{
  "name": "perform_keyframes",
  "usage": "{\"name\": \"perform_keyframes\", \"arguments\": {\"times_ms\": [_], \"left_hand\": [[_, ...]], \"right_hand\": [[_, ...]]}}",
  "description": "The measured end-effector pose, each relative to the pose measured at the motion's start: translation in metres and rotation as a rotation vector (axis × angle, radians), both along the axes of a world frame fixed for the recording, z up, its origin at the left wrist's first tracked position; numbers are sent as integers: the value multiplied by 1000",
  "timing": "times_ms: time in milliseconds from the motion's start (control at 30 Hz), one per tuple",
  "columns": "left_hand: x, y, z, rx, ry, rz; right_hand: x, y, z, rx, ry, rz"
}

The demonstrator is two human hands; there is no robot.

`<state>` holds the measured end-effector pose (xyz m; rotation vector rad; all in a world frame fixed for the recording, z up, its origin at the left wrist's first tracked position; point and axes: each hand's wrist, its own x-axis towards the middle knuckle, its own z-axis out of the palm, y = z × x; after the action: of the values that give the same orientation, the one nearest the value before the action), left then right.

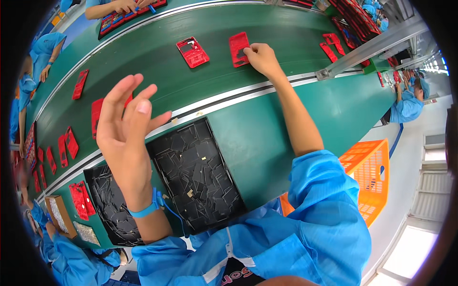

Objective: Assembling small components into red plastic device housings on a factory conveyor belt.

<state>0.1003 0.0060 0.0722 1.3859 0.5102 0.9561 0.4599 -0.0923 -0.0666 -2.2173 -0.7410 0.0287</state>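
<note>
Nearest me, my left hand [125,125] hangs raised, fingers spread, its grip empty, above two black trays [196,174] of dark pads. At one o'clock my right hand [261,58] pinches a red frame [238,48]; another red frame [192,52] lies beside it on the green belt [157,71].

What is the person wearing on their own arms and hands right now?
Both hands, left hand and right hand, are bare, without gloves. Bright blue smock sleeves are pushed up near the elbows, leaving the forearms uncovered. The left wrist carries a blue wrist strap with a thin blue cord trailing from it.
</note>
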Motion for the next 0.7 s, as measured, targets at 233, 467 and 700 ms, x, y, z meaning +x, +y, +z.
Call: {"name": "perform_keyframes", "arguments": {"times_ms": [233, 467, 700], "left_hand": [[2, 7, -7, 3, 65, 48], [3, 16, -22, -17, 103, 32], [15, 12, -26, -67, 125, -63]], "right_hand": [[154, -69, -21, -327, -348, -568], [226, -128, -31, -588, -112, -1005], [181, -98, 9, -676, -716, -111]]}}
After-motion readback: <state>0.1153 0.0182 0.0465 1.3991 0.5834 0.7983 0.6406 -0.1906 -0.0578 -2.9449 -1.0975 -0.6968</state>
